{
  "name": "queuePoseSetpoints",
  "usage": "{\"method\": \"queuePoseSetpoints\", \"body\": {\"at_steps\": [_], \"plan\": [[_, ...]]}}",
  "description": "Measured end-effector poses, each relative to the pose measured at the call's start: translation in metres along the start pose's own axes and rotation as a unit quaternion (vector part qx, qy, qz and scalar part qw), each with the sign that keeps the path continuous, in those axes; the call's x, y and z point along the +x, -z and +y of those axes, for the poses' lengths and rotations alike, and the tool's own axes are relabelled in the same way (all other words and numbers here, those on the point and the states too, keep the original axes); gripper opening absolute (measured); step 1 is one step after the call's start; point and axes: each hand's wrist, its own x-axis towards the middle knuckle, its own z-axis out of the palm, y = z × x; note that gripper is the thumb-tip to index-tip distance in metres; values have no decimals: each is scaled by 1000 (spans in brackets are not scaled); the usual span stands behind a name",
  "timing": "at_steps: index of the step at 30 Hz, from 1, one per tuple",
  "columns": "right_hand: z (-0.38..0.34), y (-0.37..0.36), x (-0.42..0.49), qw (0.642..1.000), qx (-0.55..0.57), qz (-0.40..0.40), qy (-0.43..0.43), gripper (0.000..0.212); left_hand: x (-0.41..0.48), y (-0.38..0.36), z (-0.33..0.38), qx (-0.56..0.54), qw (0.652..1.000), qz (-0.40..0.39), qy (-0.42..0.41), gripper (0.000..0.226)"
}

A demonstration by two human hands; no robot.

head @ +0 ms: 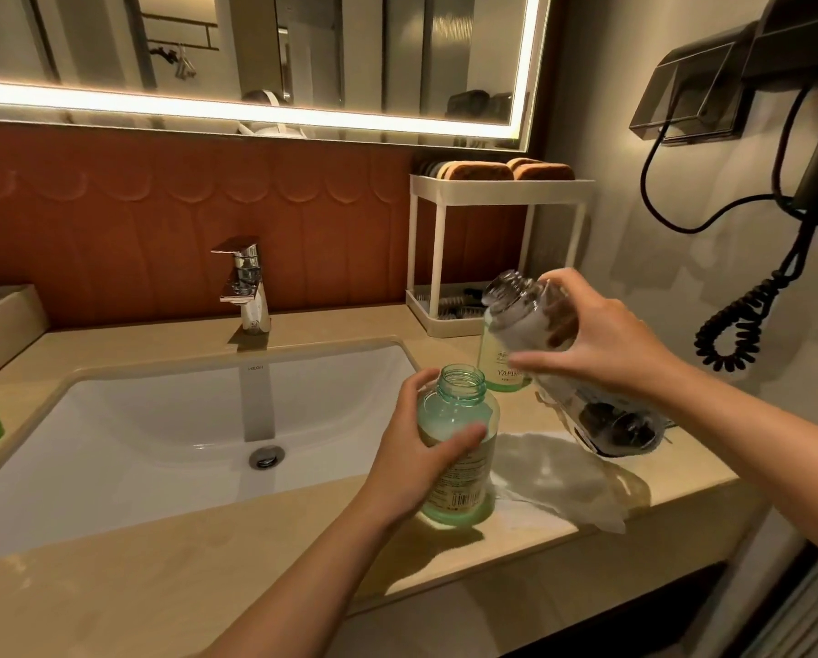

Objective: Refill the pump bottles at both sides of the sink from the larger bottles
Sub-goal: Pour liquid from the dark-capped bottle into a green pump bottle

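Beige counter (160,586) by sink (160,420) — left hand (411,463) grips green bottle (464,410), right hand (606,339) clear bottle (525,315).

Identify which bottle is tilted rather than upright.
The large clear bottle in the right hand; the open green bottle in the left hand and the rear green bottle stand upright.

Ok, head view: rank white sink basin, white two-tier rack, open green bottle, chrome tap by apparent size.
1. white ceramic sink basin
2. white two-tier rack
3. open green translucent plastic bottle
4. chrome tap
The bottle is nearest the camera, so 3 over 4 is unsure.
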Motion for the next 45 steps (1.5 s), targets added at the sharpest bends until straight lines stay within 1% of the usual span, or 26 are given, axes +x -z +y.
{"method": "queuePoseSetpoints", "body": {"at_steps": [1, 3, 5, 6, 12, 14, 17, 20, 22, 25, 28, 33, 35, 39, 42, 45], "plan": [[4, -2, 2, 999, 34, 26, -11, 86, -1, 1, -4, 8, 1000, -4, 6, 77], [15, -4, 8, 993, 91, 71, -31, 62, -1, 1, -11, 32, 999, -4, 7, 86], [26, -5, 14, 984, 126, 115, -47, 46, 0, 1, -15, 37, 999, 1, 2, 86], [31, -5, 16, 980, 134, 134, -54, 43, 1, 1, -15, 35, 999, 6, -2, 84], [52, 1, 33, 954, 168, 216, -125, 37, 6, -2, -15, 33, 999, 36, -15, 68], [60, 1, 39, 946, 174, 234, -143, 43, 8, -4, -16, 24, 999, 45, -16, 70], [73, 2, 53, 934, 168, 265, -168, 60, 10, -5, -18, 13, 998, 52, -13, 70], [84, 3, 71, 929, 141, 280, -198, 69, 14, -5, -17, 11, 999, 45, -5, 64], [91, 2, 85, 927, 148, 279, -205, 70, 18, -3, -17, 11, 999, 38, 0, 63], [101, -6, 104, 921, 181, 267, -217, 66, 22, 0, -17, 10, 1000, 26, 6, 73], [111, -23, 120, 914, 212, 253, -234, 64, 22, 1, -20, 8, 1000, 13, 5, 75], [123, -51, 138, 917, 228, 218, -244, 60, 20, 3, -23, -4, 1000, 2, 6, 77], [126, -57, 144, 922, 223, 192, -252, 61, 19, 2, -24, -13, 1000, 2, 9, 76], [131, -65, 152, 929, 223, 141, -261, 65, 19, 2, -27, -18, 1000, -1, 14, 76], [134, -65, 155, 930, 220, 124, -268, 74, 19, 2, -28, -19, 1000, -1, 14, 75], [139, -62, 155, 934, 206, 90, -279, 81, 19, 1, -29, -19, 1000, -2, 15, 75]]}}
